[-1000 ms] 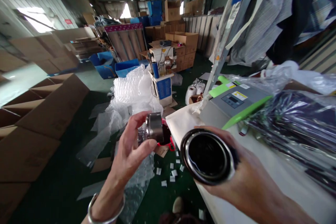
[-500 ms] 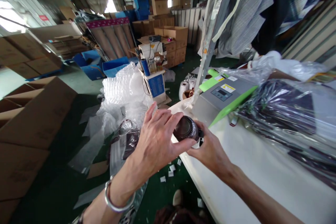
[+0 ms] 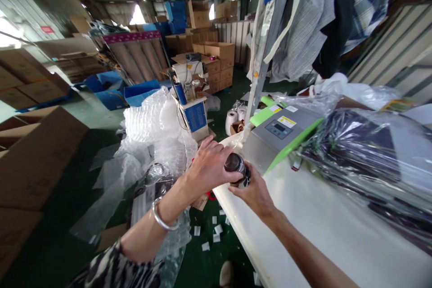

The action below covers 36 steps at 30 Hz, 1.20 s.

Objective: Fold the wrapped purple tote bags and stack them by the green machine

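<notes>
At table (image 3: 320,229) edge, left hand (image 3: 209,165) and right hand (image 3: 254,192) clasp capped flask (image 3: 236,163).

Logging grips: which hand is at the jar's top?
The left hand, wearing the silver bangle, wraps the dark jar at its top; the right hand holds it below.

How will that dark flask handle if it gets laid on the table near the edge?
The dark flask looks round and hard-walled, so it would probably feel stiff but roll on the smooth white table, whose edge is close. Its glossy top may be slippery; left hand and right hand both grip it.
</notes>
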Available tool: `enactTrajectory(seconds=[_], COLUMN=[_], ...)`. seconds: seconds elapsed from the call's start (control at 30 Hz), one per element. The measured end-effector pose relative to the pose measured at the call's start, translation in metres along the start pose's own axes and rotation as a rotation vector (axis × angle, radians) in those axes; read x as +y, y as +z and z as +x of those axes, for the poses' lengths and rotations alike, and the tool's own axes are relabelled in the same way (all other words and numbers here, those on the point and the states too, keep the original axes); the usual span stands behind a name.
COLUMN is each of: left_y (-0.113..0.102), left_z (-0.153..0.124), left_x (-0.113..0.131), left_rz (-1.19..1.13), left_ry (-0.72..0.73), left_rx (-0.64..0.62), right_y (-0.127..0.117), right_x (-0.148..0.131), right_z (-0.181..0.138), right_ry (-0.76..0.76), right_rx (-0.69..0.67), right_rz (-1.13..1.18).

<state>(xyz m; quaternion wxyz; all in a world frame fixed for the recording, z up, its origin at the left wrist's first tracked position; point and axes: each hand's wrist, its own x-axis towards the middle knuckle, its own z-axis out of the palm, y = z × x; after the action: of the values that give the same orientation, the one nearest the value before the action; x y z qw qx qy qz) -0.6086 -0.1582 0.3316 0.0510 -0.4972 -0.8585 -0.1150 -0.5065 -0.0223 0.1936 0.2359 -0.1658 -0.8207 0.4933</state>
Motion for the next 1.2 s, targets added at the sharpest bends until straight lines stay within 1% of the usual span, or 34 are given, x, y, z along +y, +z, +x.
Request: enactTrajectory(seconds=[0.17, 0.23, 0.37, 0.53, 0.67, 0.77, 0.87, 1.0, 1.1, 1.2], left_y=[0.017, 0.024, 0.039, 0.061, 0.076, 0.084, 0.088, 0.088, 0.09, 0.094], left_z=[0.021, 0.029, 0.049, 0.075, 0.086, 0.088, 0.088, 0.089, 0.09, 0.092], left_x=[-0.006, -0.008, -0.02, -0.043, -0.053, -0.052, -0.047, -0.041, -0.039, -0.038], left_rz=[0.114, 0.123, 0.062, -0.061, -0.074, -0.051, -0.023, 0.051, 0.023, -0.025], left_ry=[0.006, -0.011, -0.028, -0.033, 0.004, 0.012, 0.014, 0.04, 0.088, 0.164], left_rx=[-0.089, -0.114, -0.135, -0.139, -0.16, -0.145, -0.137, -0.136, -0.163, -0.175], right_y=[0.017, 0.022, 0.031, 0.045, 0.054, 0.059, 0.061, 0.059, 0.055, 0.05], right_x=[0.02, 0.026, 0.046, 0.08, 0.099, 0.106, 0.109, 0.112, 0.114, 0.116], right_z=[0.014, 0.02, 0.035, 0.054, 0.063, 0.067, 0.069, 0.069, 0.068, 0.067], right_ry=[0.06, 0.083, 0.113, 0.098, 0.093, 0.074, 0.062, 0.092, 0.111, 0.129], right_rx=[0.05, 0.055, 0.075, 0.133, 0.161, 0.195, 0.224, 0.213, 0.194, 0.187], right_rz=[0.029, 0.049, 0.067, 0.049, 0.0, -0.035, -0.058, -0.022, 0.021, 0.018])
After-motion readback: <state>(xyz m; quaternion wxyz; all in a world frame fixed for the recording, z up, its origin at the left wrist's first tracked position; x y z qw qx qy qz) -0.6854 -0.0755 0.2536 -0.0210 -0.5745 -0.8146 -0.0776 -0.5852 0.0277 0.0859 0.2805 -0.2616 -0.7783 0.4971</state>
